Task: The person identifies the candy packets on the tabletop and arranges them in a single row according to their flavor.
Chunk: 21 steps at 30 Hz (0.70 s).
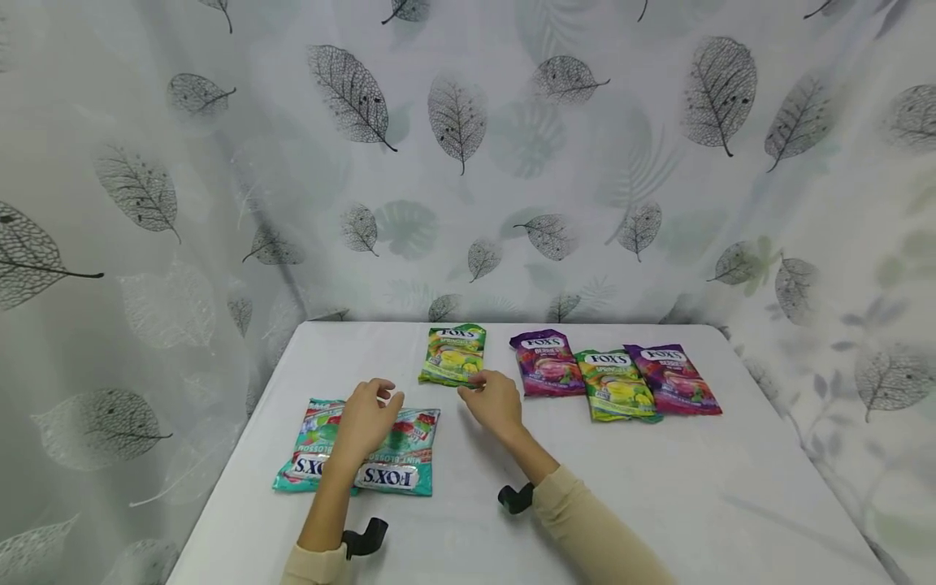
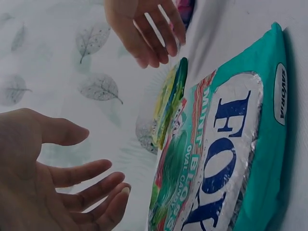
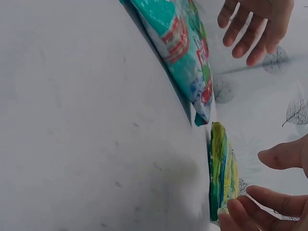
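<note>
Two teal FOX'S mint candy bags, a left one and a right one, lie side by side on the white table, their print upside down in the head view. Above them hovers my left hand, fingers loosely bent and holding nothing; the left wrist view shows a gap between thumb and fingers. My right hand is at the near edge of a yellow-green FOX'S candy bag. In the right wrist view its fingers are spread from the thumb, overlapping that bag's end; whether they touch it I cannot tell.
At the back right lie a purple berries bag, another yellow-green bag and a second purple bag, close together. A leaf-patterned curtain hangs behind and beside the table.
</note>
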{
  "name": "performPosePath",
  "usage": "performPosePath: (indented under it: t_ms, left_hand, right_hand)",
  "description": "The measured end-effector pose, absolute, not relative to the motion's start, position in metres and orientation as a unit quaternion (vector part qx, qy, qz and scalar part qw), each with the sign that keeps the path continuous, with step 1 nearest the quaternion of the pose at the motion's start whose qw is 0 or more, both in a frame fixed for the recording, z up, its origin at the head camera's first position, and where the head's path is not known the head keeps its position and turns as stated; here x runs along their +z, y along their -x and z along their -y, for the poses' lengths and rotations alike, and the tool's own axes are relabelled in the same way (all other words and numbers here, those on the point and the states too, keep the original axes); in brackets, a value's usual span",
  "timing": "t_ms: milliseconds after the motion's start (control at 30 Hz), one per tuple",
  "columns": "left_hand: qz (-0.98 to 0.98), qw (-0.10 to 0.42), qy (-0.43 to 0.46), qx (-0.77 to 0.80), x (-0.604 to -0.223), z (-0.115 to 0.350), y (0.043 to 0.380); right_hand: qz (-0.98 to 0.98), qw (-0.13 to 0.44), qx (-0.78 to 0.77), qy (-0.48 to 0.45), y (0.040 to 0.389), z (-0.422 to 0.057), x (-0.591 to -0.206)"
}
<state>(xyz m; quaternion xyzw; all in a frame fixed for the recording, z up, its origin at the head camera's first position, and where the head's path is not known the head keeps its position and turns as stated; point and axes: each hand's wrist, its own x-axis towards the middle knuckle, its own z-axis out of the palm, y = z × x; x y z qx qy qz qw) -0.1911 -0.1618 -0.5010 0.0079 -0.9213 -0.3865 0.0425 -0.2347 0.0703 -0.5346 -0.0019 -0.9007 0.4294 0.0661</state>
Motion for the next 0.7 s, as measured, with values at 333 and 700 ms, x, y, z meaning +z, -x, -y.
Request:
performPosePath:
  t_ms: [333, 700]
  left_hand:
    - [0.908, 0.027, -0.003, -0.418, -0.512, 0.145, 0.22]
    - [0.914, 0.005, -0.001, -0.405, -0.522, 0.128, 0.251]
  right_hand:
    - [0.916, 0.065, 0.395, 0.016, 0.26, -0.072, -0.531]
    - [0.923, 0.081, 0.374, 0.033, 0.285, -0.08, -0.539]
